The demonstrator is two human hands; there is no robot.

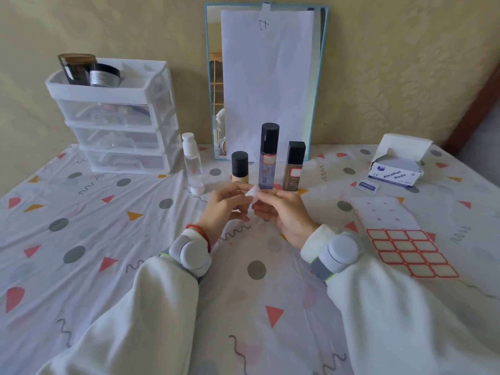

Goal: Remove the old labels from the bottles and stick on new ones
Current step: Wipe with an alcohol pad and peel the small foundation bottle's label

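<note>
You have a single head-worn view, looking forward and down across the patterned tablecloth (81,239) toward the wall. Your left hand (221,209) and right hand (286,215) sit close, near centre. The mirror (266,82) stands farthest back. Wide-angle bending seems to curve the edges. No second view shares the scene.

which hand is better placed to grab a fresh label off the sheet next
Right. The right hand is nearer the label sheet, which lies on its side; the left hand would have to cross over.
</note>
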